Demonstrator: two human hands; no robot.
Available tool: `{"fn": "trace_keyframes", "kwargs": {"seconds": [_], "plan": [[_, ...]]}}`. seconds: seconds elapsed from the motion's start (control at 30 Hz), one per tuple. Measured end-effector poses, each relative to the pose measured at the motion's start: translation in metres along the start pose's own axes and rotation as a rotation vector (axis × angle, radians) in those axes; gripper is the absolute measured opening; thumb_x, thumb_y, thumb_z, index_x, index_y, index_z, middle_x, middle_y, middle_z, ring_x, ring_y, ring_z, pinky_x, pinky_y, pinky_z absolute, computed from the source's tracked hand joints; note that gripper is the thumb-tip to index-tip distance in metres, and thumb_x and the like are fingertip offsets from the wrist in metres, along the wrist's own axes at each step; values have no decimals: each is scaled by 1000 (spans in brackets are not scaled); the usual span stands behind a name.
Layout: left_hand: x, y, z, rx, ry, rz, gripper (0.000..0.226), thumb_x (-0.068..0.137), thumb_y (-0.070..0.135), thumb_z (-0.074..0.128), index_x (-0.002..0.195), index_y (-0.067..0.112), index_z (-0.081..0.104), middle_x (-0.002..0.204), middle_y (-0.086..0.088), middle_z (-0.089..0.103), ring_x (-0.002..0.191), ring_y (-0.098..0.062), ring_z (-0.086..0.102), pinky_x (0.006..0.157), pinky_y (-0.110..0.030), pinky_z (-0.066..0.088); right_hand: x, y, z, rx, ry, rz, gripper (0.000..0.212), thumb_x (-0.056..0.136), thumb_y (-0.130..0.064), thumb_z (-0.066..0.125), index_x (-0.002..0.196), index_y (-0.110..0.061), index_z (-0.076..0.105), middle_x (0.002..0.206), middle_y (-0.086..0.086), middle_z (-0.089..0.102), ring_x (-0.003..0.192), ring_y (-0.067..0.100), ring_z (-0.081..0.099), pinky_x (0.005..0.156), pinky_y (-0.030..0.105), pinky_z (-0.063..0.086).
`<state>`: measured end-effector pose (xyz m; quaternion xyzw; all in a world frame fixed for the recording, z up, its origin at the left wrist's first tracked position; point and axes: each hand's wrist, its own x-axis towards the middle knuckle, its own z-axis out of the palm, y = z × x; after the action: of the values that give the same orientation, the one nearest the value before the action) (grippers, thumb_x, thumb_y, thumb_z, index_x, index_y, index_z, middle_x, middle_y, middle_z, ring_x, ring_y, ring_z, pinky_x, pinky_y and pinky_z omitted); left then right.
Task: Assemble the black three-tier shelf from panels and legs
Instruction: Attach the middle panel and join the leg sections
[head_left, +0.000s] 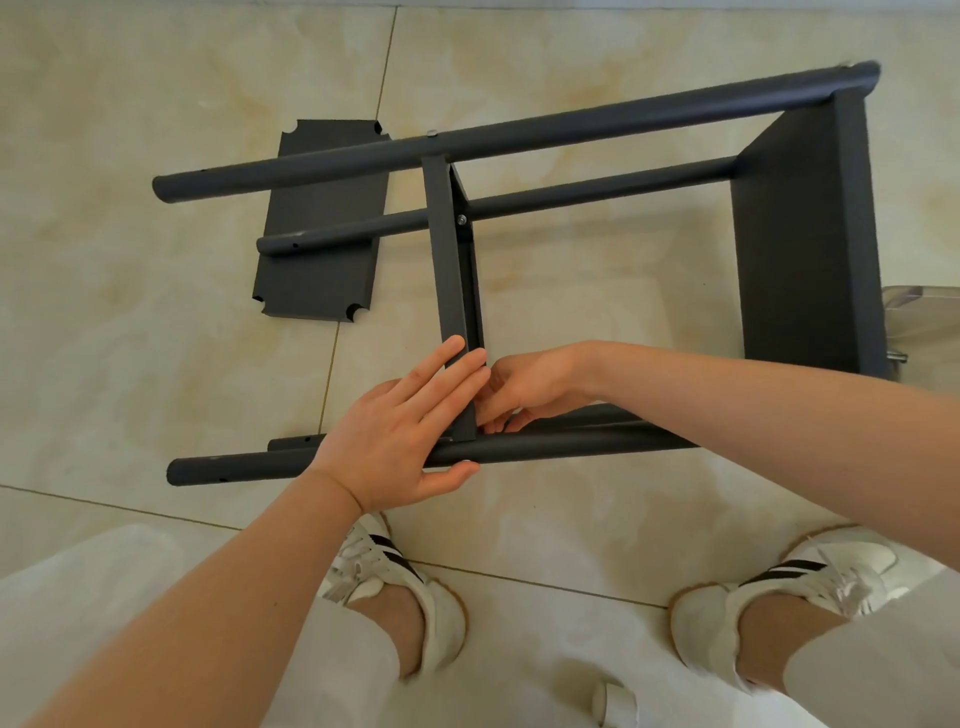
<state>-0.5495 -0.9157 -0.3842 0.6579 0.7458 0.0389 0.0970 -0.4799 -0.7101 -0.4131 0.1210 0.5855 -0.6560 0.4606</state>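
Black all over, a loose panel (322, 223) lies flat on the tiled floor (156, 338) at the left, beside the half-built shelf (571, 124), which lies on its side. The left hand (400, 436) is spread flat, fingers straight along the middle panel (449, 270), thumb against the near leg (545, 447). The right hand (535, 384), wrist bent inward, curls its fingers at that joint; I cannot tell whether its grip holds anything.

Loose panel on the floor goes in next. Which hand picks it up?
Left, likely. The left hand lies flat on the middle panel, nearest the loose panel; the right hand is curled in by the near leg.
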Motion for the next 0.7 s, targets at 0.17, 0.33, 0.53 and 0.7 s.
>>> {"fn": "trace_keyframes", "kwargs": {"seconds": [0.17,0.33,0.53,0.7], "plan": [[0,0,1,-3,1,-2,85,95,64,40,160,13,19,169,-3,14,156,-22,9,104,-34,44,2,3,4,26,28,-8,24,97,-15,58,113,1,66,99,12,67,93,22,63,99,39,49],[0,0,0,-7,5,-3,86,95,65,41,160,13,18,169,-3,14,156,-21,9,101,-34,48,-1,5,4,61,34,-45,25,94,-10,57,116,1,64,107,16,69,99,19,66,100,36,49],[0,1,0,-2,7,-2,85,96,65,39,160,13,18,169,-4,14,156,-22,9,99,-36,52,-7,10,4,101,70,-43,19,95,-12,60,108,0,69,96,7,72,97,19,67,95,33,53],[0,1,1,-3,16,-7,85,96,65,37,160,14,18,169,-2,12,157,-20,5,96,-37,54,-10,5,7,-30,122,-43,28,96,-14,57,113,6,64,110,21,69,99,22,66,106,45,46]]}}
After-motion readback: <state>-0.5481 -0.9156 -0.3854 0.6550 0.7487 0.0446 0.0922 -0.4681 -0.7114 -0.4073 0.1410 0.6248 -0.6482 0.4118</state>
